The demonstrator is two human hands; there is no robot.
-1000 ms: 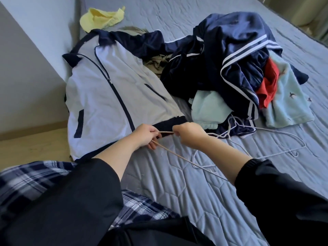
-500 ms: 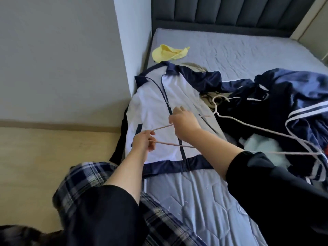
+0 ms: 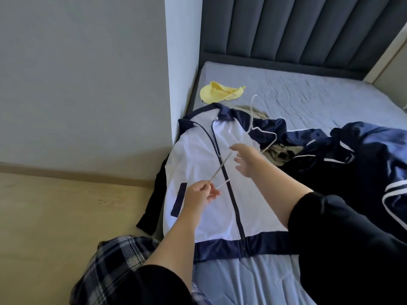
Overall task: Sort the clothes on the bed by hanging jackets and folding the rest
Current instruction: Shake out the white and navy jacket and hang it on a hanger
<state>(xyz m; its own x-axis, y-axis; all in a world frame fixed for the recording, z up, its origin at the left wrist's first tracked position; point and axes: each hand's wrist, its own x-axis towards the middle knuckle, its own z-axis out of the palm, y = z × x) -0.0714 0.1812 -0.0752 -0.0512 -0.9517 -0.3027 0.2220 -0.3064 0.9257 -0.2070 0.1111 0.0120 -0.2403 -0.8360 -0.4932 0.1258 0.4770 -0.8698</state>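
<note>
Nearest, a knee in plaid trousers [image 3: 114, 267] sits at the near left corner of the bed [image 3: 253, 285], whose cover is a grey-blue quilt stitched in faint hexagons. Both forearms reach forward out of pushed-up black sleeves.

The jacket [image 3: 209, 219] lies flat and face up along the bed's left edge. It is smooth white cloth with a navy hem band, a navy zip closed down the front, a navy pocket strip and a navy collar pointing to the headboard. One dark sleeve hangs over the left edge toward the pale wooden floor [image 3: 55, 216].

The left hand [image 3: 201, 194] is above the jacket's lower chest, with its fingertips pinched on one end of a thin, pale wire hanger [image 3: 220, 168]. The two slim rods of the hanger run from that pinch up over the zip, and its curved hook rises past the collar.

The right hand [image 3: 246, 159] hovers over the upper chest with its palm turned left and its fingers spread apart and loosely bent. It closes on nothing that shows.

Beyond it is a crumpled olive garment [image 3: 279, 153]. To the right is a heap of glossy navy clothes [image 3: 363, 164] with white stripes. A soft yellow garment [image 3: 220, 93] lies near the far left corner, below the dark padded headboard [image 3: 308, 29] with upright channels.
</note>
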